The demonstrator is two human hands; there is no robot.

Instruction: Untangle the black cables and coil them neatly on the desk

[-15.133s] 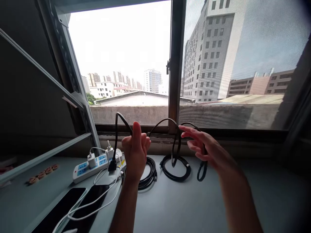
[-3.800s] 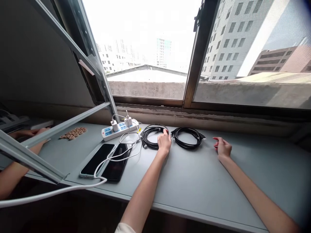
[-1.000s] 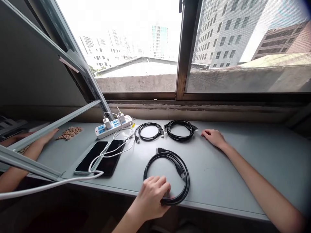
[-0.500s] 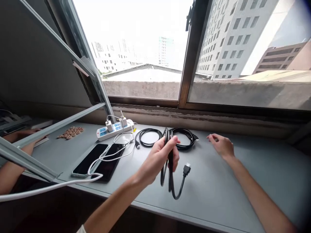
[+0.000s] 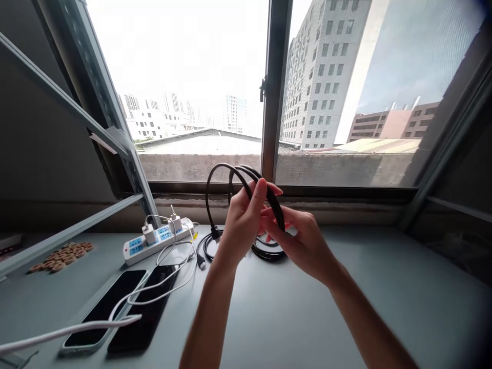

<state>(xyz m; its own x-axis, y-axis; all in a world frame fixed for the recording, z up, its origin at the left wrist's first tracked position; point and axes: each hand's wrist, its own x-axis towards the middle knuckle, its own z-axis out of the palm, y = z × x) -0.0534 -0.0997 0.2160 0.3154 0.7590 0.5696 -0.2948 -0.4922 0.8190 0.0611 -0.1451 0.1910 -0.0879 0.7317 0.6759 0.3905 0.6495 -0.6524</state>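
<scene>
My left hand (image 5: 241,220) holds a coiled black cable (image 5: 226,174) up at chest height in front of the window, its loops arching above my fingers. My right hand (image 5: 303,243) meets it from the right, fingers closed on the same coil's lower strands. Behind my hands, two more coiled black cables lie on the grey table (image 5: 292,318): one (image 5: 205,245) on the left, the other (image 5: 269,252) partly hidden by my hands.
A white power strip (image 5: 157,241) with two chargers sits at the left; white charging leads (image 5: 154,292) run to two dark phones (image 5: 126,307) near the table's front. Small brown pieces (image 5: 57,255) lie far left. A metal shelf frame (image 5: 77,225) slants across the left.
My left hand lifted the coiled cable off the table and raised it higher. My right hand left the table and took hold of the coil. The view tilted up.
</scene>
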